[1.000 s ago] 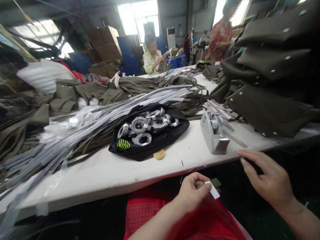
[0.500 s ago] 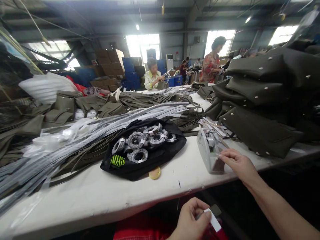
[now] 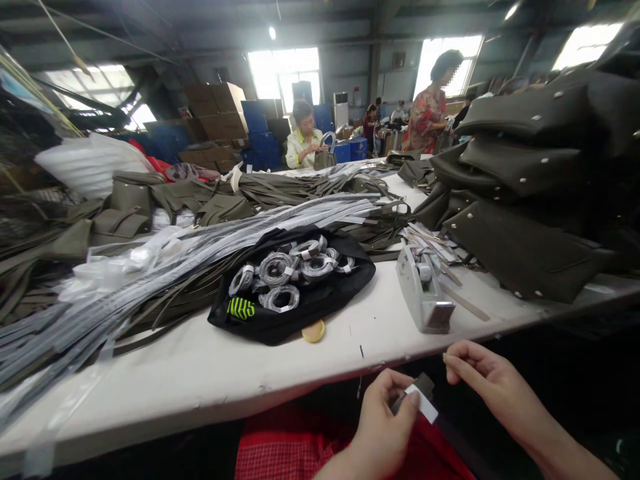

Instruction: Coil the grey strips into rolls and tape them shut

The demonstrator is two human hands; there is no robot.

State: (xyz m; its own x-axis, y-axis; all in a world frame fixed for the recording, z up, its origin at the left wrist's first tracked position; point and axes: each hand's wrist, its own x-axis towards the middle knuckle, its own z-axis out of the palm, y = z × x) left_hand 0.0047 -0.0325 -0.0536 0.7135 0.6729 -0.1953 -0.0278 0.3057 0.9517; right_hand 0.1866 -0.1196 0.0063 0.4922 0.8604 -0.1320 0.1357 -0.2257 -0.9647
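Low at the table's front edge, my left hand (image 3: 387, 420) is closed on a small dark olive leather piece (image 3: 425, 383) together with a white paper slip (image 3: 424, 405). Its other end is hidden in my fingers. To the right, my right hand (image 3: 483, 373) is closed in a pinch at thumb and forefinger. What it pinches seems to be a bit of clear tape, barely visible. Beyond this hand, a grey tape dispenser (image 3: 424, 293) stands on the white table (image 3: 345, 357), apart from my fingers.
A black cloth bag (image 3: 320, 303) carries several clear-wrapped coils (image 3: 277, 269). Near it lies a yellow-rimmed round item (image 3: 313, 331). Olive leather bags (image 3: 530, 247) are piled at the right, and long straps (image 3: 200, 257) cover the left. Two people work across the table.
My right hand has come away from the tape dispenser's front and moved down towards my left hand. My left hand still holds the leather piece and paper slip. The view has shifted slightly.
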